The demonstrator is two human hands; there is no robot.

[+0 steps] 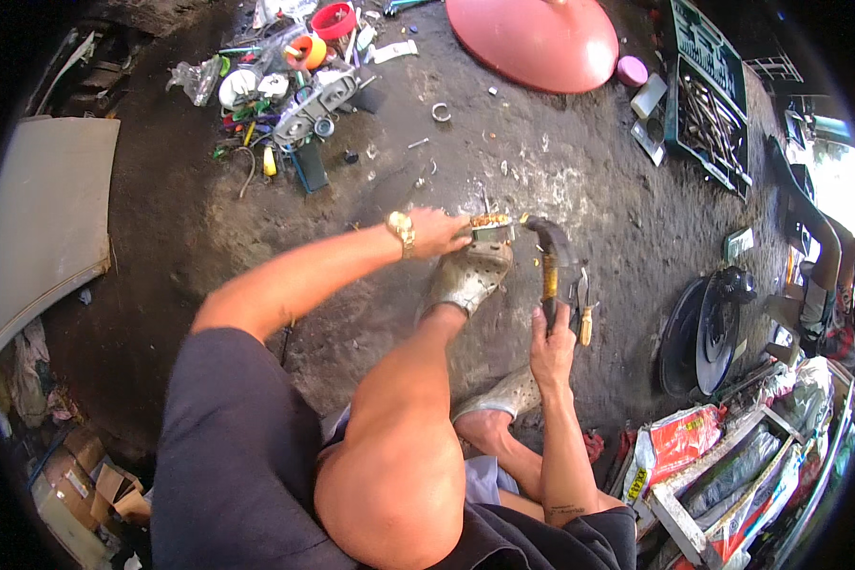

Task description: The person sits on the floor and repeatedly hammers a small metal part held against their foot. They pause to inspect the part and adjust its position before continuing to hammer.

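At the toe of a grey clog [465, 276] on my foot, my left hand [437, 232], with a gold watch [401, 231] on its wrist, is closed on the near side of a small metal part [491, 224]. This part has a grey rim and a copper-yellow, textured top; its exact kind does not show. My right hand [553, 344] is wrapped round the dark and yellow handle of a hammer [550, 249]. The hammer's dark curved head is just right of the part, apparently a little apart from it. Beside my right hand lies a wooden-handled tool [586, 329].
Loose tools and scraps [304, 119] pile up at the far left. A large red round lid [541, 43] lies at the back, near an open green toolbox [712, 114]. Black discs [712, 332] and a wooden frame [693, 508] stand right. Another person [831, 256] is at the right edge.
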